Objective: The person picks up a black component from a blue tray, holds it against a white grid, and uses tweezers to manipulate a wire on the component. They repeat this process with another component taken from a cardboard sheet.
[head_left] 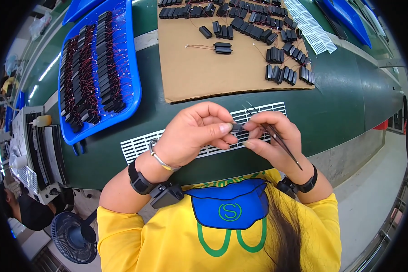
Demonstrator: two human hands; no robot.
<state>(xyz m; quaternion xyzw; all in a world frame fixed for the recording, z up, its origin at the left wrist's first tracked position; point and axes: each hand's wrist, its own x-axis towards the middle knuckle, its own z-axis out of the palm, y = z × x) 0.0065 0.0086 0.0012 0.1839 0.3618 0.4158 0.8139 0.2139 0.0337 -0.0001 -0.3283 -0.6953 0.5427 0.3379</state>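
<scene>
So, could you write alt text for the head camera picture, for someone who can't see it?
Over a green table, a left hand pinches a small black part beside a right hand holding tweezers. Beyond lies cardboard bearing black wired parts; to the left, a blue tray holds more.

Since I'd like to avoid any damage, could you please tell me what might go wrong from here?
The small black part, pinched in the left hand, might slip and drop. The tweezers in the right hand could scratch it, being so close. In the blue tray, the crowded red wires may snag.
</scene>
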